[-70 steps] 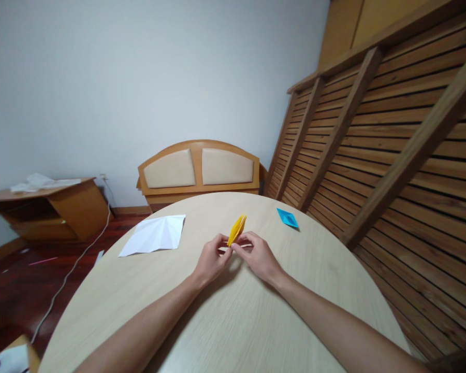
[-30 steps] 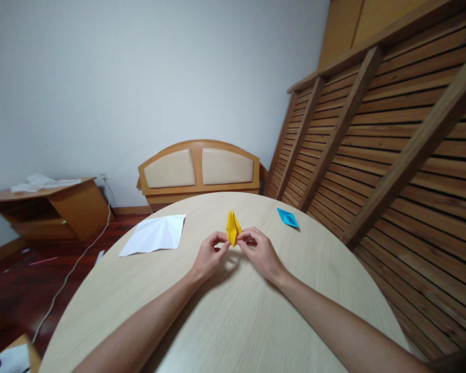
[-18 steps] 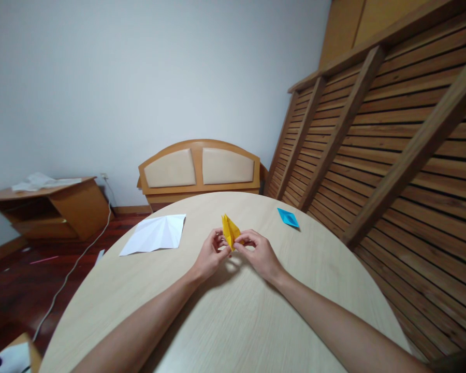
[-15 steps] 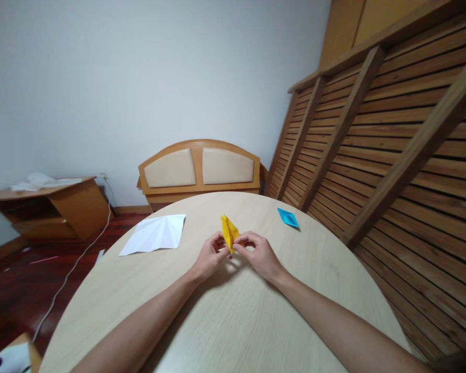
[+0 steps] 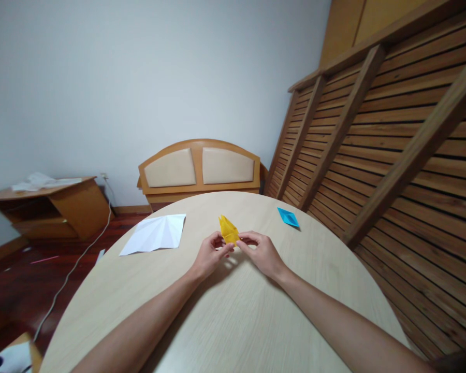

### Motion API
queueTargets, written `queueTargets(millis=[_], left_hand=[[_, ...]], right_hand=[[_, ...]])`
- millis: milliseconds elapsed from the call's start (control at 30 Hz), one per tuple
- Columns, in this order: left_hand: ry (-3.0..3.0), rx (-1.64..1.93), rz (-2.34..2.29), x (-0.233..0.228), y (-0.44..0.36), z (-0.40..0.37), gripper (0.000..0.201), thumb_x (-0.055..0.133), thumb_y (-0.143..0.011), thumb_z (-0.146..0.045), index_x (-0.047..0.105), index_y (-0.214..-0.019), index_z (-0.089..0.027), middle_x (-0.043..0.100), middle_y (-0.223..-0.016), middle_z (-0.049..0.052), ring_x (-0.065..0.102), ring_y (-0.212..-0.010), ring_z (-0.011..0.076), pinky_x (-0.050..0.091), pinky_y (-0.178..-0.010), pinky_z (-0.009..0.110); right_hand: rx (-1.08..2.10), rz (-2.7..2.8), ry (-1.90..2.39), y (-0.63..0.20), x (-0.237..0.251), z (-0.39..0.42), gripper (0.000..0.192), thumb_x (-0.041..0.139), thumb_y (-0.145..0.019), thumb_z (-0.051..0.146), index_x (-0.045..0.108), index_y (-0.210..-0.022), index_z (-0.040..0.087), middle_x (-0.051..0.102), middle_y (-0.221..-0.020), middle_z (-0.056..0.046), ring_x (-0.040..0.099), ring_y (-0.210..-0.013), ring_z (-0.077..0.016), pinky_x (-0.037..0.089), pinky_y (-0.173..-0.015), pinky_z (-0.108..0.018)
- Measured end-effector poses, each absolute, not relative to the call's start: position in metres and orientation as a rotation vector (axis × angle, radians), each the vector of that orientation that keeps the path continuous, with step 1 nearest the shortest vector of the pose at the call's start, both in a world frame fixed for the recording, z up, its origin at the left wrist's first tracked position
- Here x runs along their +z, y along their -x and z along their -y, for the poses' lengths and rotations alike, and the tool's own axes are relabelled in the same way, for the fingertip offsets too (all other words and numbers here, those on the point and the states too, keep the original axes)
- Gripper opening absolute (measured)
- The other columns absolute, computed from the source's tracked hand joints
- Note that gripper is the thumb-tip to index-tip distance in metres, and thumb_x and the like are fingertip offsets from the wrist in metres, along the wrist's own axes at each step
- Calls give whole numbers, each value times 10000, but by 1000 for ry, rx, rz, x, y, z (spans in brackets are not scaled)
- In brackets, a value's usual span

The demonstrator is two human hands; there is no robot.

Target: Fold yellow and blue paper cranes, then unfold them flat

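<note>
Between both hands a folded piece of yellow origami paper (image 5: 229, 230) is held just above the round table, its pointed tips facing up and away from me. My left hand (image 5: 210, 255) pinches its lower left side between thumb and fingers. On the lower right, my right hand (image 5: 261, 252) grips the same paper with thumb and fingertips. Part of the paper's lower edge is hidden by my fingers. A small folded blue paper boat shape (image 5: 288, 217) lies on the table to the right, apart from my hands.
A creased white sheet (image 5: 155, 233) lies on the left of the pale round table (image 5: 233, 326). Behind the table stands a headboard (image 5: 199, 167). Wooden slats (image 5: 357, 155) lean at the right; a low cabinet (image 5: 77, 207) and a cable (image 5: 73, 272) are at the left.
The yellow paper has been turned, so a broader face now shows toward me, and its tips have shifted slightly left. Both hands keep hold of it, and the other papers have stayed put.
</note>
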State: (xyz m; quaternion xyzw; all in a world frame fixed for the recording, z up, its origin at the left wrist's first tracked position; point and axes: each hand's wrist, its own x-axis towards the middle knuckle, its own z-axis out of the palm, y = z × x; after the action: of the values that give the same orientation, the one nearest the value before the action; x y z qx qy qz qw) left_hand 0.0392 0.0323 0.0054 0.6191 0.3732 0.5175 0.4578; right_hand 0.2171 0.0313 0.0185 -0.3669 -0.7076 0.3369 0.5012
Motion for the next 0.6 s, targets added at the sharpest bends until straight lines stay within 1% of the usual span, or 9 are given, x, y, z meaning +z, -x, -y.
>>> queueTargets(millis=[67,133,267,333,433,533,600], left_hand=[[-1536,1301,-922,5,-39,-33,429,790,-737,-462,650,-988,-143,711,-958,101,674,-794,206,532,-605,270],[-1574,1344,-944,3,-38,-35,373,771,-760,-415,659,-1000,-153,719,-995,103,680,-865,224,545,-657,290],[-1686,1369,-1036,2,-36,-35,232,709,-813,-363,708,-958,-182,733,-973,90,679,-929,230,547,-734,301],[-1713,1359,-1046,3,-35,-34,221,683,-829,-356,722,-976,-196,732,-1011,86,675,-964,231,554,-744,299],[-1726,1371,-1025,3,-34,-32,257,681,-821,-353,727,-1026,-205,723,-1081,88,665,-1023,236,565,-768,305],[-1746,1401,-1008,3,-33,-31,281,701,-806,-359,726,-1043,-211,717,-1105,88,660,-1044,237,570,-776,311],[-1763,1405,-1007,4,-34,-31,255,701,-810,-365,729,-1010,-209,725,-1076,85,669,-1014,233,569,-777,315]], right_hand=[[851,1701,879,-218,17,-33,185,668,-831,298,719,-952,168,749,-966,-84,704,-868,-214,549,-858,-388],[866,1680,838,-219,16,-34,185,686,-817,284,680,-969,181,743,-956,-69,704,-868,-204,549,-857,-380],[847,1652,786,-219,14,-35,294,707,-798,250,580,-1061,215,722,-937,-31,699,-893,-189,545,-833,-351],[787,1687,806,-220,13,-36,229,687,-813,249,603,-1023,212,719,-938,-31,690,-909,-188,529,-853,-354],[706,1756,830,-222,15,-36,73,640,-837,237,659,-896,199,732,-945,-43,680,-925,-192,493,-894,-369],[697,1777,831,-224,16,-37,68,620,-840,221,675,-872,197,746,-949,-44,682,-934,-199,475,-898,-372],[679,1782,842,-224,17,-36,75,641,-844,250,681,-879,198,746,-936,-38,680,-919,-201,473,-892,-368]])
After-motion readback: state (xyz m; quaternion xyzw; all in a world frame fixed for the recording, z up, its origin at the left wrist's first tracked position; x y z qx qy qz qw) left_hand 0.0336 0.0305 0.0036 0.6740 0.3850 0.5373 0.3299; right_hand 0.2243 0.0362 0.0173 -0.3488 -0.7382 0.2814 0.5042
